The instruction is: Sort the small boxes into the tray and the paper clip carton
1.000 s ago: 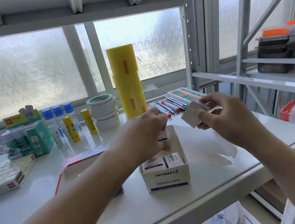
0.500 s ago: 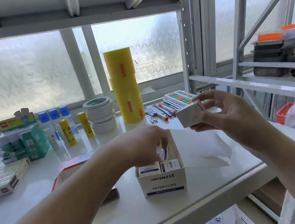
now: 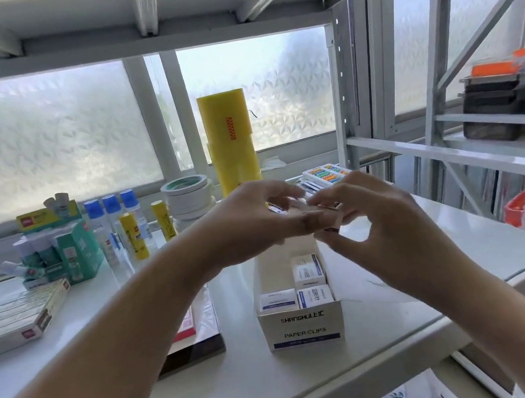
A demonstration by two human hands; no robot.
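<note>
A white carton (image 3: 301,327) marked PAPER CLIPS stands open on the shelf in front of me. Three small white and blue boxes (image 3: 307,269) lie inside it, toward its front. Above the carton my right hand (image 3: 366,216) grips one small box (image 3: 331,220), mostly hidden by fingers. My left hand (image 3: 257,220) is raised beside it, fingers spread, fingertips touching the same box. A low tray (image 3: 194,340) with a red and white edge lies left of the carton, largely hidden under my left forearm.
A tall yellow roll (image 3: 230,141) and a stack of tape rolls (image 3: 189,197) stand behind my hands. Glue bottles and sticks (image 3: 118,219), a green box (image 3: 68,252) and a flat staples box (image 3: 17,318) fill the left. A white sheet lies right of the carton.
My left hand has risen out of the carton and met the right hand. The right hand has lowered its small box toward the middle. One more small box now lies in the carton.
</note>
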